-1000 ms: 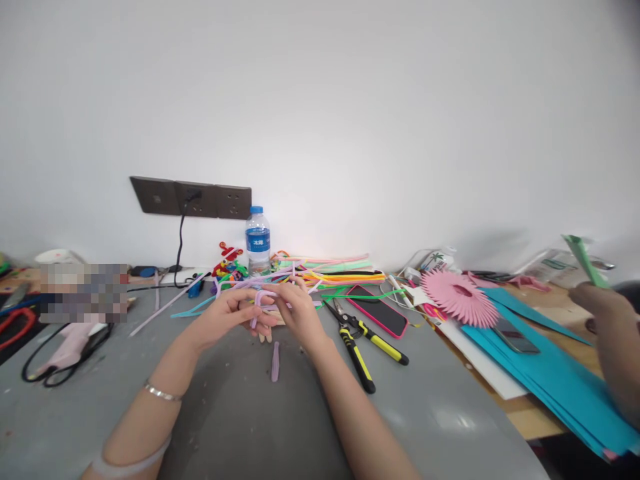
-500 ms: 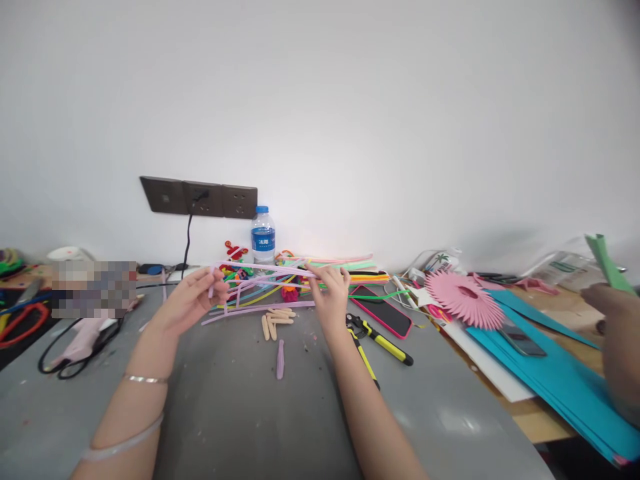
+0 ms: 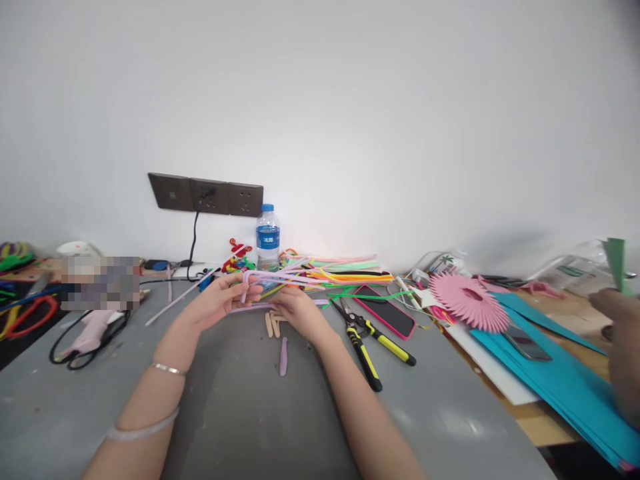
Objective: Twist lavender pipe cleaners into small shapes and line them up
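My left hand (image 3: 225, 301) is closed on lilac pipe cleaners (image 3: 273, 275), bent at the fingers and with long strands running off to the right. Just right of it, my right hand (image 3: 299, 312) has its fingers curled together below those strands; what they grip is hidden. Behind its fingertips another lilac pipe cleaner (image 3: 317, 303) stretches along the table. Short beige pieces (image 3: 273, 325) lie beneath the right hand. A lilac twisted piece (image 3: 283, 357) rests nearer to me. To the right are yellow-and-black pliers (image 3: 363, 353), handles spread.
A water bottle (image 3: 268, 240) stands at the wall beside colourful pipe cleaners (image 3: 350, 275). A pink-edged phone (image 3: 387, 312) lies behind the pliers. At left sits a corded pink glue gun (image 3: 90, 333). Far right, a co-worker's hand (image 3: 613, 313) holds green paper near blue sheets (image 3: 545, 380).
My right hand has moved left and down, away from the strand ends, towards my left hand. My left hand has shifted right with the bent lilac pipe cleaners. The view has turned slightly.
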### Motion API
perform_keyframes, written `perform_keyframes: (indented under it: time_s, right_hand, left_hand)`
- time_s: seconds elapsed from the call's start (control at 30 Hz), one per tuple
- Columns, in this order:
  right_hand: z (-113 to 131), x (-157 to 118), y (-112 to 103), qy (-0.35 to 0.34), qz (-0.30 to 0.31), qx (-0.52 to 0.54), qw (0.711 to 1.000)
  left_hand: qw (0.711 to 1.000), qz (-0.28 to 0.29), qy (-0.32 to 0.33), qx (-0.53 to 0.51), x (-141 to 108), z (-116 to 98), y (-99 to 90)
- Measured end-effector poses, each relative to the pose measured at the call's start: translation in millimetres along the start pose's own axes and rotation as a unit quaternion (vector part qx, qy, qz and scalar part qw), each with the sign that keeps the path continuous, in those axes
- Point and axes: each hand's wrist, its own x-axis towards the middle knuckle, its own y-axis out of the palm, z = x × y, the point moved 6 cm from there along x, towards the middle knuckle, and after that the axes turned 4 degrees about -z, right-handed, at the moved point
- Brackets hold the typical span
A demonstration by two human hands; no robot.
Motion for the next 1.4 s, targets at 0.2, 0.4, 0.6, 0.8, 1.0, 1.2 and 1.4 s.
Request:
perform_keyframes:
  time_s: [0.2, 0.4, 0.6, 0.8, 1.0, 1.2, 1.4]
  right_hand:
    - [-19, -7, 11, 0.047, 0.047, -0.072, 0.995]
    - [-19, -8, 11, 0.067, 0.061, -0.102, 0.991]
    - [-20, -6, 9, 0.070, 0.046, -0.137, 0.987]
    - [-13, -4, -1, 0.084, 0.001, -0.127, 0.988]
    - [2, -2, -31, 0.057, -0.091, -0.088, 0.990]
    - [21, -3, -68, 0.000, -0.215, 0.041, 0.976]
    - [16, -6, -84, 0.019, -0.272, 0.056, 0.960]
  left_hand:
    - [0.997, 0.077, 0.024, 0.001, -7, -2, 14.6]
    - [0.994, 0.102, 0.032, -0.014, -11, -2, 18.5]
    - [0.995, 0.086, 0.051, -0.030, -12, -7, 23.2]
    - [0.996, 0.072, 0.052, -0.020, -11, -5, 23.0]
    - [0.995, 0.055, 0.075, -0.027, -16, -18, 16.7]
    - [0.993, 0.002, 0.118, -0.026, -22, -39, -7.6]
    - [0.986, 0.089, -0.044, 0.133, -20, -6, 20.4]
